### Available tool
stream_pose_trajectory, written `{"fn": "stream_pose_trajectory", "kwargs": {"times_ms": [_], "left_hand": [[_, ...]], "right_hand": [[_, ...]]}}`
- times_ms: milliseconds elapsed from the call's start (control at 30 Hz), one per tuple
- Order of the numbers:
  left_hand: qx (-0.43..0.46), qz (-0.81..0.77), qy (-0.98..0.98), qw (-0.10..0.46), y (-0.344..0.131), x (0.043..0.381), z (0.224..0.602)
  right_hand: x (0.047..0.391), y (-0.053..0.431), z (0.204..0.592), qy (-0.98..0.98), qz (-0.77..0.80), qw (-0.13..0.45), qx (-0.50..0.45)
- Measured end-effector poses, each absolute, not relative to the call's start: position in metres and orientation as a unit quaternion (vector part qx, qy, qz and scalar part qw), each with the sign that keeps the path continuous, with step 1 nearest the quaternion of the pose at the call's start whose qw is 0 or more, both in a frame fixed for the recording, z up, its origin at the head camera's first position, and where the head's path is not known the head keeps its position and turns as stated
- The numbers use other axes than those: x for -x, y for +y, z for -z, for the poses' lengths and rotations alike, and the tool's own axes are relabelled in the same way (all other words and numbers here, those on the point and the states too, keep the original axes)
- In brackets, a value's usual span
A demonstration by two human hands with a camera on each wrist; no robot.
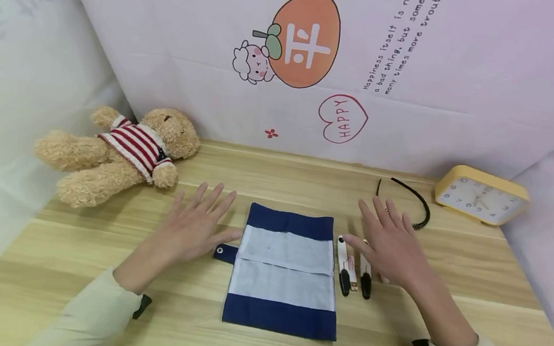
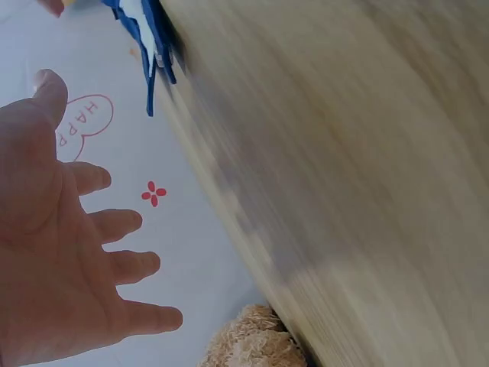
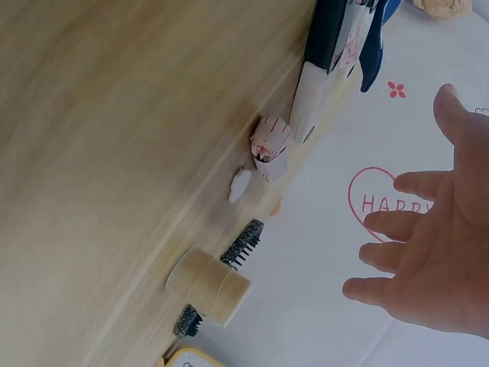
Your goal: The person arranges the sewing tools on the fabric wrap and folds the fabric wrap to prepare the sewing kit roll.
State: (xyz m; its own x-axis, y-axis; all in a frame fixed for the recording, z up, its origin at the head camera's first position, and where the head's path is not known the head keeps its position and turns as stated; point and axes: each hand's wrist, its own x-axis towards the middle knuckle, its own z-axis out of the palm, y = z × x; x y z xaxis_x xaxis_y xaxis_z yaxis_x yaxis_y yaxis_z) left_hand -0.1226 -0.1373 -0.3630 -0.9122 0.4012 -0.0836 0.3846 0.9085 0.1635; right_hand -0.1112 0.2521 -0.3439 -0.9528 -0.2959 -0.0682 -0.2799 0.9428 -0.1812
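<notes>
My left hand (image 1: pixel 193 229) is held palm down with fingers spread, just left of an unfolded navy and pale grey fabric pouch (image 1: pixel 283 287). Its thumb points at the pouch's edge, above a navy strap (image 1: pixel 225 252) with a metal snap. On the other side my right hand (image 1: pixel 390 247) is spread likewise, holding nothing. Under and beside its thumb lie two slim white-and-black tools (image 1: pixel 343 270), with a small pink-and-white labelled item (image 1: pixel 352 274) between them. In the right wrist view, a tan roll (image 3: pixel 208 284) and a crumpled white piece with red marks (image 3: pixel 270 147) rest on the table.
A teddy bear (image 1: pixel 134 151) in a striped sweater lies at the back left. A black toothed headband (image 1: pixel 423 203) is behind my right hand, and a yellow clock (image 1: pixel 482 195) stands at the back right. A printed white cloth (image 1: pixel 190 90) hangs behind the wooden table (image 1: pixel 182 317).
</notes>
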Motion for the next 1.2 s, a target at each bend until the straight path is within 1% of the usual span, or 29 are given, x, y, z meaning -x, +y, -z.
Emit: {"fn": "stream_pose_trajectory", "kwargs": {"times_ms": [233,367,467,600,800,933,1033,1200], "left_hand": [[-0.213,-0.041,0.975,0.051,-0.138,0.128,0.363],[-0.219,-0.043,0.973,0.057,-0.139,0.127,0.363],[-0.219,-0.048,0.973,0.061,-0.14,0.125,0.364],[-0.222,-0.061,0.972,0.05,-0.14,0.124,0.364],[-0.229,-0.075,0.97,0.044,-0.139,0.124,0.365],[-0.254,-0.106,0.961,0.037,-0.137,0.124,0.365],[-0.293,-0.125,0.947,0.028,-0.137,0.126,0.365],[-0.336,-0.163,0.927,0.022,-0.137,0.131,0.365]], "right_hand": [[0.11,0.256,0.344,0.983,0.085,0.04,0.158],[0.112,0.257,0.345,0.98,0.095,0.052,0.169],[0.115,0.259,0.343,0.974,0.126,0.051,0.183],[0.119,0.262,0.338,0.965,0.17,0.048,0.193],[0.121,0.265,0.336,0.957,0.207,0.061,0.194],[0.124,0.267,0.337,0.945,0.242,0.069,0.208],[0.126,0.268,0.338,0.932,0.283,0.086,0.211],[0.135,0.269,0.344,0.886,0.39,0.153,0.2]]}}
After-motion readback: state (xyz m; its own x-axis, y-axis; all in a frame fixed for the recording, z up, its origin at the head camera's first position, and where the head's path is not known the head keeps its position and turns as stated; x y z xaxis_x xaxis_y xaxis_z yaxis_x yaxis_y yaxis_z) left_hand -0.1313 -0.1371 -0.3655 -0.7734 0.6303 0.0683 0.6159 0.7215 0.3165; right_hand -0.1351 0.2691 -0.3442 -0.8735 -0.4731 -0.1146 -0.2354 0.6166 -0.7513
